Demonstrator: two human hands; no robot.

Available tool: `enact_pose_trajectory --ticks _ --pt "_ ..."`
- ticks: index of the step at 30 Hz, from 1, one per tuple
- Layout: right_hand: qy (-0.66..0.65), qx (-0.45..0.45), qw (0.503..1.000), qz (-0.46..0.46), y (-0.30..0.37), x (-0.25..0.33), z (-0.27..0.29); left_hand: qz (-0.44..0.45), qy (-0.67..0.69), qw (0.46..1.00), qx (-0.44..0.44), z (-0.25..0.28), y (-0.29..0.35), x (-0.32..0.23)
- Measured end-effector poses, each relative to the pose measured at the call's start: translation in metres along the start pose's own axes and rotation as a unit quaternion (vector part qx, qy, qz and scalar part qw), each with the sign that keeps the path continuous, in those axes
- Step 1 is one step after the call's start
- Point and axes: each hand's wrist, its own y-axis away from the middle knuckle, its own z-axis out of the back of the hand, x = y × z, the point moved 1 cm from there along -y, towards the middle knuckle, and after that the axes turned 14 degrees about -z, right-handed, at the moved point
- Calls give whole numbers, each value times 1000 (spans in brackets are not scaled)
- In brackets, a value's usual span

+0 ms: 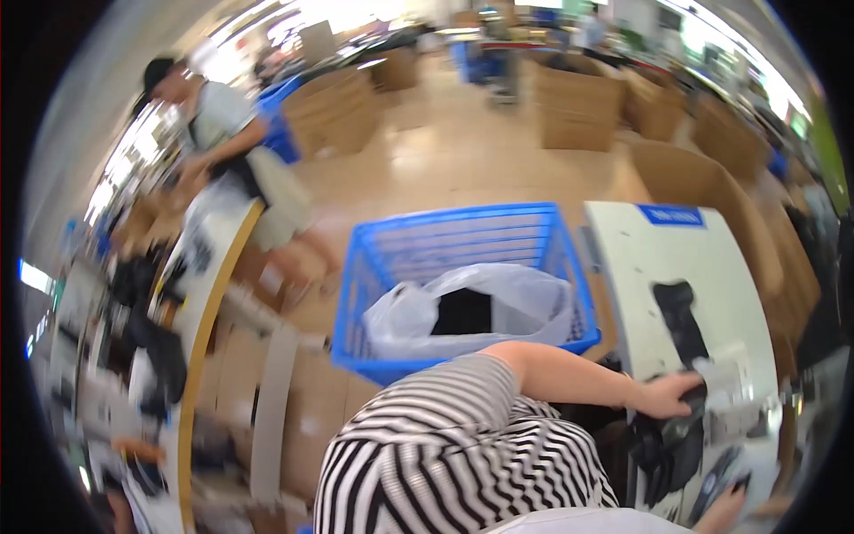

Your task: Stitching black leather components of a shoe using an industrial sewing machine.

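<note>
The left hand (667, 396), arm stretched out rightward, lies over crumpled black pieces (658, 449) on the smooth white desk (640, 258), fingers bent, whether pinching I cannot tell. The right hand (722, 509) is low and nearby, its grip unclear. Left of the desk's edge stands a latticed blue basket (454, 212), tiled floor (445, 165) stretching beyond.

Tan floor (436, 165) gleams — bright strip lights (245, 21) beyond.

Black cloth (656, 458): matt. Basket (455, 213): smooth plastic. Bag (534, 313): glossy plastic. Carton (578, 111): matt cardboard. Floor (445, 165): glossy.
</note>
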Motion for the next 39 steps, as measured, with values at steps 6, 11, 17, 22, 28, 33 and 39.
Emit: enact_pose_trajectory --ticks 6,11,17,22,28,33,39 --pt "-81 -113 990 -18 0 28 2 132 -99 986 20 11 -9 17" --pt "-122 -142 981 -55 -1 1 4 96 112 988 -36 -15 -5 15" --pt "-162 -128 977 -55 17 -15 -12 118 104 988 -8 -20 12 9" --pt "-161 -113 980 -43 9 14 -26 104 152 977 -106 -5 23 11" --pt "-140 -137 981 -18 -7 -12 -14 73 -2 992 -106 -26 -14 18" --pt "-162 -113 980 -9 -2 22 -10 -150 22 983 100 34 -33 -95" --pt "-186 -127 973 -56 15 3 -9 -84 490 720 485 56 -22 -186"
